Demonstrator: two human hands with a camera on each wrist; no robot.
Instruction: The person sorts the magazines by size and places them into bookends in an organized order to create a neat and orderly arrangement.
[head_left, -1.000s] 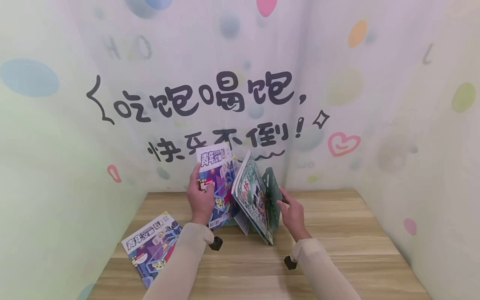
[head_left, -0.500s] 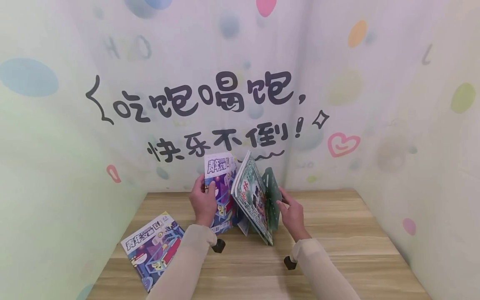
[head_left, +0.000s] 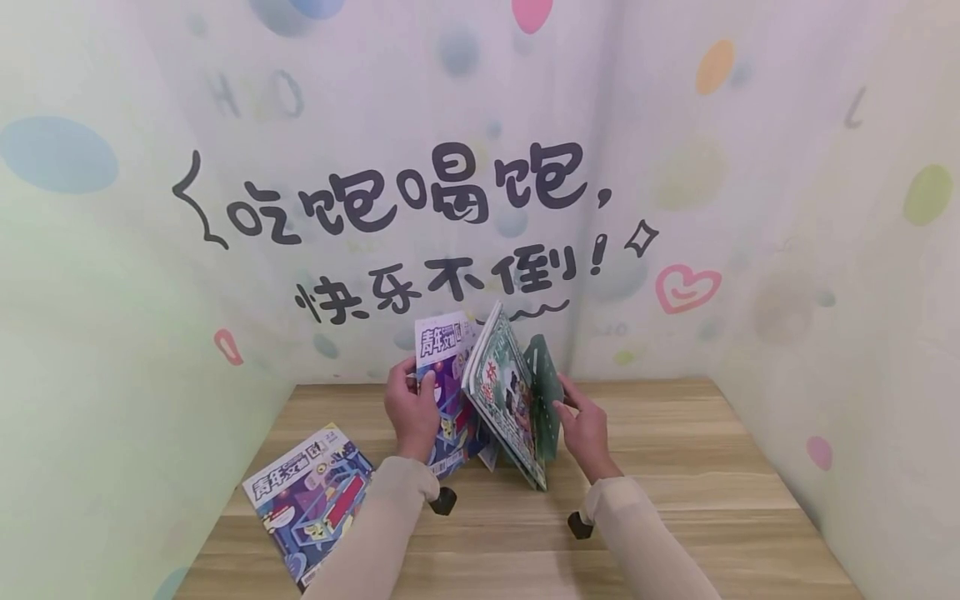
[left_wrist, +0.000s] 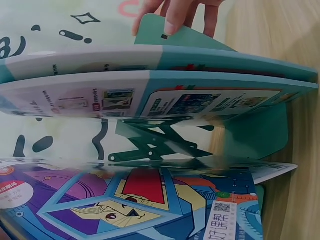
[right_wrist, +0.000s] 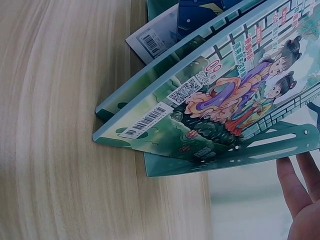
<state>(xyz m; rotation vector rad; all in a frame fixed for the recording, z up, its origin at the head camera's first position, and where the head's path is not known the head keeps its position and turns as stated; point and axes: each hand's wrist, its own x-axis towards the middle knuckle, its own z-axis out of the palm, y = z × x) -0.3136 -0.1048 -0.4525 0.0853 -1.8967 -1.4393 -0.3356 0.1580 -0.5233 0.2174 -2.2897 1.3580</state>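
Sleeves (head_left: pixel 378 533), pale and cuffed, reach in on the near side of the green stand (head_left: pixel 549 387), each with a small black block (head_left: pixel 443 501) at the wrist. To the near left of the stand, well apart from it, a flat purple magazine (head_left: pixel 318 500) lies cover up, partly hidden by one sleeve; its title end points away and to the left, its long axis slanting back toward the person's right.

Farther on, at the stand's left side, the left hand (head_left: pixel 414 415) grips a held purple magazine (head_left: pixel 448 396) by its left edge, thumb across the cover. Its long axis is near upright, title end up and tipped slightly left, cover toward the person; whether its barcode end touches the wood-grain table (head_left: pixel 675 500) I cannot tell. Just beside it shows the pale corner (right_wrist: pixel 151 42) of another magazine with its own barcode.

Between the stand's sides, two green magazines (right_wrist: pixel 240 95) stand on edge, tops leaning left, covers facing right. At the stand's right side, the right hand (head_left: pixel 585 425) pinches the edge of the end plate (left_wrist: pixel 182 37), thumb and fingers on opposite faces. Crossing bars (left_wrist: pixel 152 142) link the stand's sides. Beyond the stand, a pale wall (head_left: pixel 480 100) carries black Chinese lettering (head_left: pixel 412 200).
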